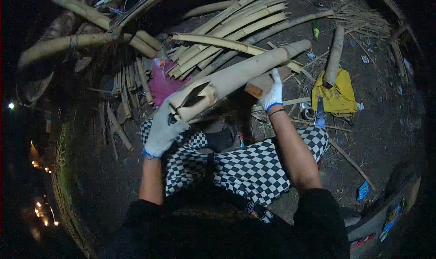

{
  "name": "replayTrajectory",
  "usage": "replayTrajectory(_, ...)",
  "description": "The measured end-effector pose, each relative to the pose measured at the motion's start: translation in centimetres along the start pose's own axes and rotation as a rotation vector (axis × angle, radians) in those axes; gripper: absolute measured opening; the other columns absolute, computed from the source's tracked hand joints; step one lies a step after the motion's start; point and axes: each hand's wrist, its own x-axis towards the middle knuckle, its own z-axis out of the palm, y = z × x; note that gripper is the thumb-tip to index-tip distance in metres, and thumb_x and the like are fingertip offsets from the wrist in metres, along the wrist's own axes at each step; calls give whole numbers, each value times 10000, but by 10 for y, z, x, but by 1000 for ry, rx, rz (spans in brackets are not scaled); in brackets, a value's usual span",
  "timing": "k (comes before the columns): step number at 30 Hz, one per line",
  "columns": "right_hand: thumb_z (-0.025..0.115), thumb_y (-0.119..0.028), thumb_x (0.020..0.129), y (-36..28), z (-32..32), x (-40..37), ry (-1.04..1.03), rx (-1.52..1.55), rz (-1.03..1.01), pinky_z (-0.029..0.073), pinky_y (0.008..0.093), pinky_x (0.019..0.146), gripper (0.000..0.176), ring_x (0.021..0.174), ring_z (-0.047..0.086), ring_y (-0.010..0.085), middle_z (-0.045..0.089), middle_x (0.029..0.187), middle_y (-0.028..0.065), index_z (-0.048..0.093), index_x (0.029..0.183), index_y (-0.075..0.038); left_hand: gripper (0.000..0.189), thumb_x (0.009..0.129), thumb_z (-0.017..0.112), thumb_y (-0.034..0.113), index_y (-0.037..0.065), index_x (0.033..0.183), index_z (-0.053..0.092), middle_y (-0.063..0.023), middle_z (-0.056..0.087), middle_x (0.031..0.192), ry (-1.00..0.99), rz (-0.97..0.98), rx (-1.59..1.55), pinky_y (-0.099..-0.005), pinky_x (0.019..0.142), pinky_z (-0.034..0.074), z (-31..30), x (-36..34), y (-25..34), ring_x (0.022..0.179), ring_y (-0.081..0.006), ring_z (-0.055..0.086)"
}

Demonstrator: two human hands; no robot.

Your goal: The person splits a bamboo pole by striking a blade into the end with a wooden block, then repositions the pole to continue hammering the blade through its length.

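Note:
A thick pale bamboo pole [250, 72] slants across in front of me, its near end toward my left. My left hand [162, 131], in a white knit glove with a blue cuff, is closed round that near end. Beside its fingers, a dark pointed shape [193, 97] shows in the pole's wall; I cannot tell whether it is a blade or a jagged opening. My right hand [273, 95], gloved the same way, grips a reddish-brown wooden block [257, 90] just under the pole, thumb up along its side; the other fingers are mostly hidden.
Split bamboo strips [236, 25] are heaped ahead. A pink sack [165, 79] lies left of them. To the right are a yellow cloth [338, 97] with a short bamboo piece [334, 54] on it, a can [307, 110] and a saw-like blade [319, 111]. Short sticks [129, 84] stand at left.

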Motion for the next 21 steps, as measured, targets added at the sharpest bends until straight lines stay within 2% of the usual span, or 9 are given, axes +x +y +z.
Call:
replayTrajectory(2,529,-459,910,2,-2,0,-13,52,18,424,523,998,584,1147,529,362,528,1266,169,420,1321,-58,811,706,756,417,-22,1315,449,-139,546,1259,7,-52,-166,-344,1031,363,4,-3,-8,1176,-237,504)
replayTrajectory(5,527,-473,913,1,-2,1,-26,64,56,388,521,1028,628,1181,510,365,518,1295,179,397,1346,-37,754,706,746,329,-27,1304,453,-143,553,1245,50,-48,-42,-342,1015,381,6,-5,-14,1159,-239,517)
replayTrajectory(6,521,-449,921,1,-1,1,-16,77,29,389,525,1029,605,1185,508,365,518,1296,181,398,1348,-39,611,763,559,173,-17,1332,443,-136,552,1273,32,-67,26,-338,1015,384,7,-7,-15,1164,-242,535)
replayTrajectory(9,522,-431,922,3,0,-1,-35,82,28,390,524,1031,587,1185,510,363,517,1297,180,403,1346,-43,590,750,556,138,-24,1308,455,-130,569,1233,37,-8,28,-335,998,406,10,-7,0,1136,-245,554)
replayTrajectory(12,528,-424,920,3,-10,5,-71,107,79,394,517,1030,575,1182,514,359,523,1290,180,413,1341,-49,587,724,578,118,-27,1282,468,-136,578,1203,71,-33,-2,-333,971,429,14,-8,-27,1109,-239,569)
replayTrajectory(16,528,-425,920,4,-3,-2,-65,64,35,403,511,1024,566,1179,517,354,533,1280,176,427,1332,-50,613,702,607,130,-27,1278,469,-151,579,1196,112,-17,-140,-336,951,443,20,-9,-24,1100,-239,578)
replayTrajectory(18,524,-419,924,4,-8,2,-26,75,30,417,501,1013,543,1162,531,349,542,1274,169,445,1317,-53,635,673,629,150,-24,1266,484,-160,588,1191,118,91,112,-336,948,445,16,-6,-12,1105,-243,581)
replayTrajectory(21,533,-418,921,3,5,-7,71,9,0,429,489,1001,528,1140,548,337,550,1273,156,464,1300,-57,643,647,658,172,-20,1242,510,-157,602,1180,128,166,197,-340,955,440,14,1,-3,1101,-251,586)
